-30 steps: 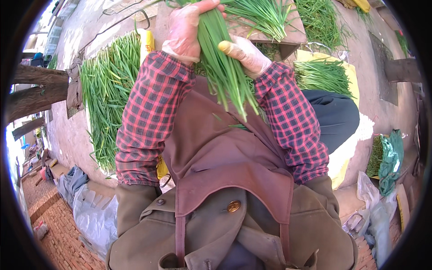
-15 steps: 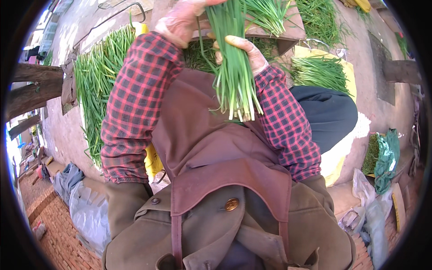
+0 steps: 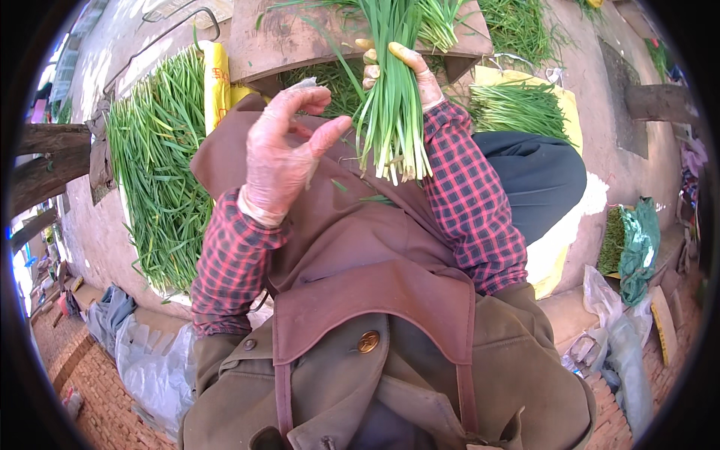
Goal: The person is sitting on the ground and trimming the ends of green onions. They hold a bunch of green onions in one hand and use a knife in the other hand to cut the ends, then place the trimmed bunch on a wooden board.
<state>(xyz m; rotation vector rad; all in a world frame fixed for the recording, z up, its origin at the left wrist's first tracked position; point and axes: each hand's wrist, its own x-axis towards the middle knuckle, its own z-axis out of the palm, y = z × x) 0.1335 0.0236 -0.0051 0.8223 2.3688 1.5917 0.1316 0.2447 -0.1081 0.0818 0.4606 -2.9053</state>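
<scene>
My right hand [image 3: 418, 69] is wrapped round a bunch of green garlic chives [image 3: 388, 101], with its thumb across the front. The pale cut ends hang down over my brown apron [image 3: 352, 225], and the leaves run up past the top of the view. To the left of the bunch is my left hand [image 3: 279, 142], open and holding nothing, its thumb and bent fingers spread apart. A whitish wrap shows on one of its fingers. A few loose leaf pieces lie on the apron below the bunch.
A low wooden table [image 3: 281, 41] with more chives stands ahead. A large pile of chives [image 3: 161, 172] lies at left beside a yellow sack [image 3: 217, 86]. Another chive stack [image 3: 517, 111] rests on yellow sheeting at right. Plastic bags [image 3: 154, 360] lie at lower left.
My left hand has come down and left, away from the upper part of the bunch, with its fingers apart. My right hand keeps the chives, slightly higher in view.
</scene>
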